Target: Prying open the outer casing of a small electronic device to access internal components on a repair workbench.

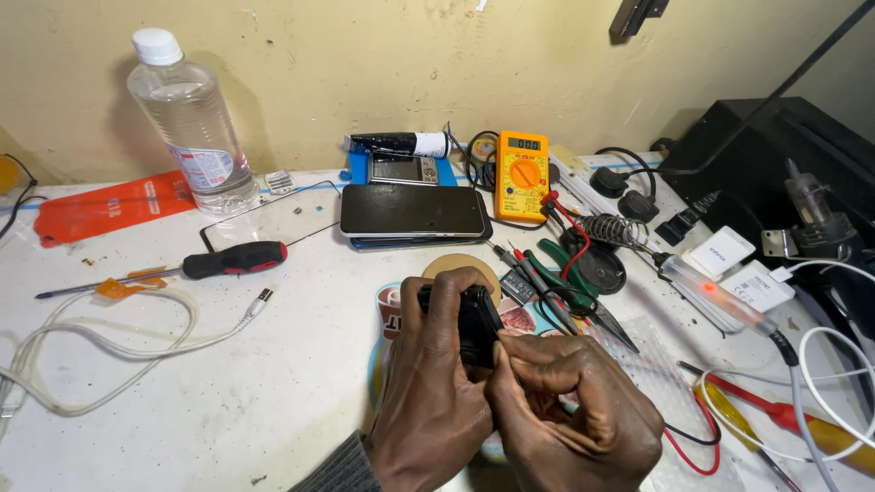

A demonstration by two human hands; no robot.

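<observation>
You've got the small black rectangular device [476, 326] clamped between both hands, just in front of the yellow digital multimeter [521, 176] and toward you. Your left hand [430, 383] wraps its left edge and back, fingers curled over the top. Your right hand [570, 401] closes on the lower right corner, thumb and forefinger pinched against it. Neither hand is nearer: both touch it.

The device's long axis runs roughly away from you, top end pointing toward the multimeter, tilted a bit. It looks matte black and slim; can't tell front from back, as the hands hide most of it.

Between device and multimeter, left of the meter, lie two stacked dark smartphones [413, 214], screens dark. Right of the device, below the meter: green-handled pliers [558, 273] and red and black probe leads [556, 208]. Well to the left of the meter, a black-and-red-handled screwdriver [232, 260] and a clear plastic water bottle w/ white cap [190, 123]. All rest on the white worktable [273, 383].
</observation>
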